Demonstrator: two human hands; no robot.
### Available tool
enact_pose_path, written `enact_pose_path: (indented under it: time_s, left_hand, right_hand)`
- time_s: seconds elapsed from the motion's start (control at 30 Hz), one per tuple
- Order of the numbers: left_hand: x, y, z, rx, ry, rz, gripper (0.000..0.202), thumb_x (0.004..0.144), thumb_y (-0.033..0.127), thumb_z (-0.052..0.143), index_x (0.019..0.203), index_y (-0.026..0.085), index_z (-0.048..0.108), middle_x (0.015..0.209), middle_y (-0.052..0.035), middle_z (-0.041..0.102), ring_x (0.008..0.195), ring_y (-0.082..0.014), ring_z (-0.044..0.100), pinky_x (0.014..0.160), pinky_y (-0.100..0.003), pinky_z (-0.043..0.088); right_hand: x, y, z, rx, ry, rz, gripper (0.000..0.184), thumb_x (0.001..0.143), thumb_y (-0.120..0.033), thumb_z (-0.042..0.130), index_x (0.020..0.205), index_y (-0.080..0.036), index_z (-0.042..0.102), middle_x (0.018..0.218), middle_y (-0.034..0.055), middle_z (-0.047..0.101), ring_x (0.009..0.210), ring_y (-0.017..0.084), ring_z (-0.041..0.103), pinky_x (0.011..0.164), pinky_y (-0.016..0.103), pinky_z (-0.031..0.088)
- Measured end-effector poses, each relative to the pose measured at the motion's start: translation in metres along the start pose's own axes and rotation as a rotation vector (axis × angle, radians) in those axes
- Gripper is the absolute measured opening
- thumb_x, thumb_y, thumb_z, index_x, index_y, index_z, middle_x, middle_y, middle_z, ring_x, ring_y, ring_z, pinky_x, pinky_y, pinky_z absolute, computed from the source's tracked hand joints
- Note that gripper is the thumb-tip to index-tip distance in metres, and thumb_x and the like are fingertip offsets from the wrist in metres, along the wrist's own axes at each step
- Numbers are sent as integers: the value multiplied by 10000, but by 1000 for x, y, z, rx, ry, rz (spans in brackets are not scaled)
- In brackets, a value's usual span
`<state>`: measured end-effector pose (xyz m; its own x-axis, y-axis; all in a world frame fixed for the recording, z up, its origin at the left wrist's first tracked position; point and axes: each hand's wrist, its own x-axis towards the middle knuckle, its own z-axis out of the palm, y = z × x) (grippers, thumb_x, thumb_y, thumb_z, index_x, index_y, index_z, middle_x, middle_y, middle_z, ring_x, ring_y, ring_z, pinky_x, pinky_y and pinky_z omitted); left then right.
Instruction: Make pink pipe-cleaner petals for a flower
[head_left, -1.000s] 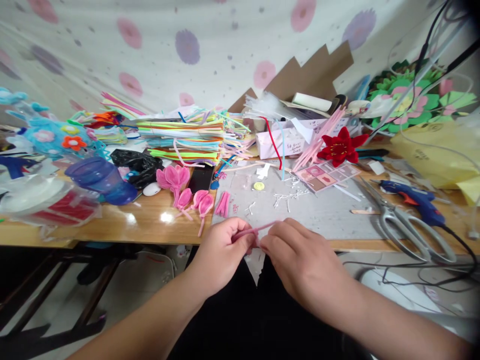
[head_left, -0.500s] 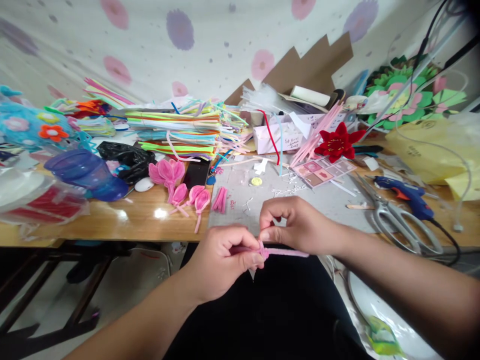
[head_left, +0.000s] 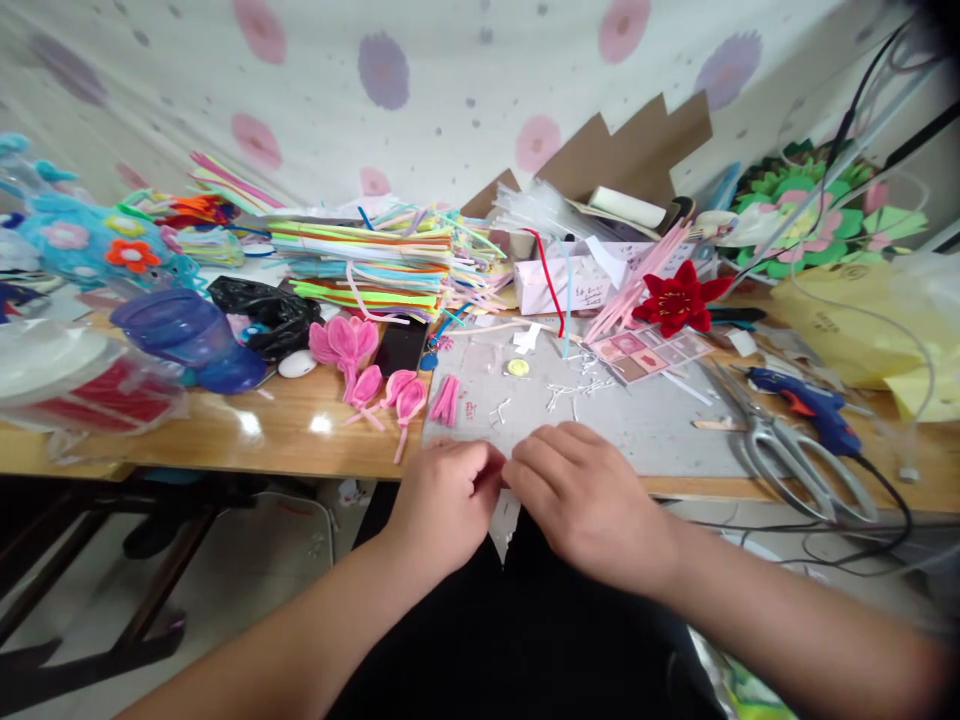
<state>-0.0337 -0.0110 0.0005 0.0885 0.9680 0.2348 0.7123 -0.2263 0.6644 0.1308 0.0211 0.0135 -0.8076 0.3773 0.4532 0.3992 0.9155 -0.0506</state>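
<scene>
Over the front edge of the table, my left hand [head_left: 448, 505] and my right hand [head_left: 583, 505] meet at the fingertips, both closed. The pink pipe cleaner piece seen between them half a second ago is now covered by my fingers. Below the fingertips hangs the pale pointed corner of a mat [head_left: 504, 530]. Just beyond my left hand lie a small bundle of short pink pipe cleaners [head_left: 445, 402] and pink petal shapes made of pipe cleaner [head_left: 409, 396]. A larger pink pipe cleaner flower [head_left: 343, 345] rests to their left.
Large scissors [head_left: 795, 450] and a blue glue gun [head_left: 810, 400] lie at the right. A grey mat [head_left: 637, 430] carries white scraps and a red flower [head_left: 681, 300]. Stacked colourful pipe cleaners [head_left: 360, 260] stand behind, with a blue-purple plastic vessel [head_left: 187, 340] at the left.
My right hand has come down and turned knuckles-up against my left fingertips. The pink pipe cleaner piece, visible before, has gone out of sight behind my hands. The view has shifted slightly.
</scene>
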Motion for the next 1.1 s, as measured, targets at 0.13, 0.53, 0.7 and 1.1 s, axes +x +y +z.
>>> enact_pose_path:
  time_s: [0.13, 0.53, 0.7, 1.1]
  left_hand:
    - [6, 3, -12, -26, -132, 87, 226, 767, 152, 596, 546, 194, 615, 522, 5, 585, 561, -147, 510, 572, -268, 370]
    - [-4, -3, -5, -798, -190, -174, 106, 783, 222, 634, 694, 167, 620, 626, 2, 635, 593, -125, 587, 585, -234, 464]
    - [-7, 4, 13, -541, 99, -201, 152, 809, 248, 596, 684, 162, 597, 617, 4, 606, 597, -136, 566, 575, -243, 448]
    - [-2, 9, 10, -1058, -151, -424, 167, 782, 244, 650, 667, 139, 590, 607, 13, 598, 540, -79, 500, 524, -201, 356]
  right_hand:
    - [16, 23, -19, 307, -142, 69, 147, 860, -116, 519, 743, -133, 606, 731, 53, 587, 683, 168, 512, 614, 295, 403]
    - [-14, -6, 42, 1644, 303, 686, 229, 752, -315, 741, 716, -147, 590, 652, -7, 598, 597, 108, 556, 582, 231, 442]
    - [-9, -19, 48, 1291, 547, 778, 189, 833, -306, 643, 722, -164, 587, 670, 0, 605, 623, 124, 569, 600, 241, 478]
    - [-22, 6, 4, 484, 248, 184, 162, 895, -103, 503, 917, -155, 655, 835, 72, 635, 764, 167, 574, 670, 299, 483]
